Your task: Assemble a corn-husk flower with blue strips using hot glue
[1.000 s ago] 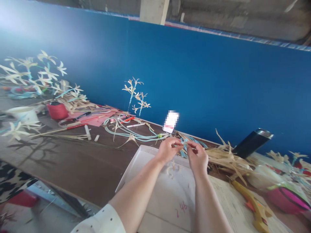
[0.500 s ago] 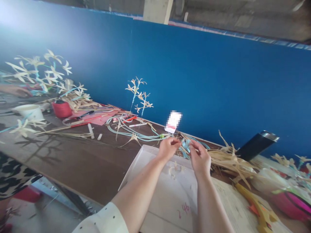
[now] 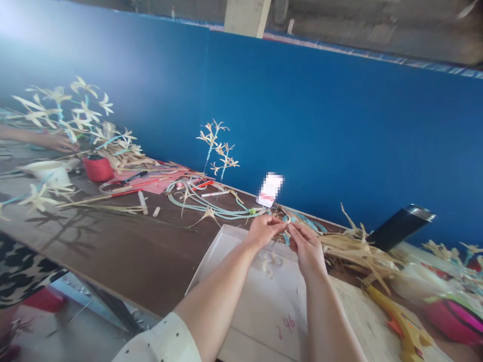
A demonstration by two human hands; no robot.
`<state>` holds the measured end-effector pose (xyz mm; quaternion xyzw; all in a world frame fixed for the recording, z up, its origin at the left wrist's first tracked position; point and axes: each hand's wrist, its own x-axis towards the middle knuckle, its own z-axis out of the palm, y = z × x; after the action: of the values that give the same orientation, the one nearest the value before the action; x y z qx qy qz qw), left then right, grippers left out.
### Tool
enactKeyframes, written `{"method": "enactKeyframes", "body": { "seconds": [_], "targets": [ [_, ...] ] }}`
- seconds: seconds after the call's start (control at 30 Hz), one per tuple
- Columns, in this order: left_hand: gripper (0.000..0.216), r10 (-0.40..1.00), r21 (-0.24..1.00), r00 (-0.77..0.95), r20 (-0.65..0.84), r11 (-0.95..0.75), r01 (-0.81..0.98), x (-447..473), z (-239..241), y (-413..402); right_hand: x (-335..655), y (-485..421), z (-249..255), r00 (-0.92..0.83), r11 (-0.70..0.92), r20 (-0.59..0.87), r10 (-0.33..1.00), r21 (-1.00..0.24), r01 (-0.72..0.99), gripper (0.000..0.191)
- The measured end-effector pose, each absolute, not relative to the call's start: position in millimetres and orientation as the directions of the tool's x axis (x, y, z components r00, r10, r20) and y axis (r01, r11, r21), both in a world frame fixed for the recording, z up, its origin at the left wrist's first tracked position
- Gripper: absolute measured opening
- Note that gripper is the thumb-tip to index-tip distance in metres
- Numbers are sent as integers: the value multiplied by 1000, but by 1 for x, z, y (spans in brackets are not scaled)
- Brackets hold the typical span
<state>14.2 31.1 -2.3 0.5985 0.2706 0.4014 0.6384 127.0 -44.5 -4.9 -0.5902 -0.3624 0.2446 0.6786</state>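
Note:
My left hand (image 3: pixel 265 231) and my right hand (image 3: pixel 306 244) meet above the far edge of a shallow white box (image 3: pixel 241 296). Thumb and fingers of both are pinched together on a small pale curled strip (image 3: pixel 289 220); its kind is too small to make out. Light-blue strips (image 3: pixel 311 223) and thin stalks lie just behind the fingers. Inside the box are a few curled pale scraps (image 3: pixel 269 264). To the right of my right hand spreads a pile of dry husk strips (image 3: pixel 356 246).
A yellow glue gun (image 3: pixel 405 322) and a dark flask (image 3: pixel 402 226) are at right. A phone (image 3: pixel 270 190) leans near the blue wall. Coiled blue cord (image 3: pixel 204 208), a red thread spool (image 3: pixel 98 168) and husk flowers (image 3: pixel 85 110) are leftward, beside another person's hand (image 3: pixel 62 142).
My right hand has moved slightly left, closer to my left fingers. A light-blue strip showed between them before; now a pale curl does. The other person's hand has moved right.

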Motion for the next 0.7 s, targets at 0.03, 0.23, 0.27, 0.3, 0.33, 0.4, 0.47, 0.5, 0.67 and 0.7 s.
{"method": "enactKeyframes", "body": {
  "seconds": [0.03, 0.23, 0.27, 0.3, 0.33, 0.4, 0.47, 0.5, 0.67, 0.7],
  "targets": [
    [33, 823, 974, 554, 125, 4, -225, 15, -3, 31, 127, -45, -4, 605, 197, 176, 777, -980, 32, 33],
    [41, 692, 892, 721, 47, 295, -341, 14, -4, 30, 130, -50, 2, 443, 196, 66, 894, -947, -256, 32],
    [42, 680, 888, 732, 43, 309, -340, 14, -4, 30, 131, -51, 1, 433, 201, 70, 899, -943, -265, 31],
    [43, 673, 884, 739, 43, 319, -342, 13, -3, 30, 131, -52, 1, 426, 209, 77, 901, -939, -272, 29],
    [44, 668, 881, 743, 43, 325, -343, 13, -4, 30, 132, -52, 0, 420, 216, 84, 904, -936, -278, 27],
    [44, 665, 880, 745, 43, 328, -344, 12, -4, 30, 132, -53, 0, 410, 219, 87, 908, -932, -287, 25],
    [43, 667, 882, 744, 43, 324, -342, 11, -3, 30, 132, -53, 0, 401, 216, 85, 912, -931, -294, 25],
    [43, 668, 882, 743, 45, 322, -343, 11, -3, 30, 131, -53, 0, 398, 214, 84, 914, -931, -295, 25],
    [41, 671, 879, 741, 34, 333, -342, 10, -1, 28, 131, -53, 1, 415, 225, 76, 907, -920, -322, 20],
    [41, 677, 879, 735, 25, 336, -339, 10, -1, 28, 131, -53, 1, 423, 232, 76, 903, -915, -331, 19]
  ]
}}
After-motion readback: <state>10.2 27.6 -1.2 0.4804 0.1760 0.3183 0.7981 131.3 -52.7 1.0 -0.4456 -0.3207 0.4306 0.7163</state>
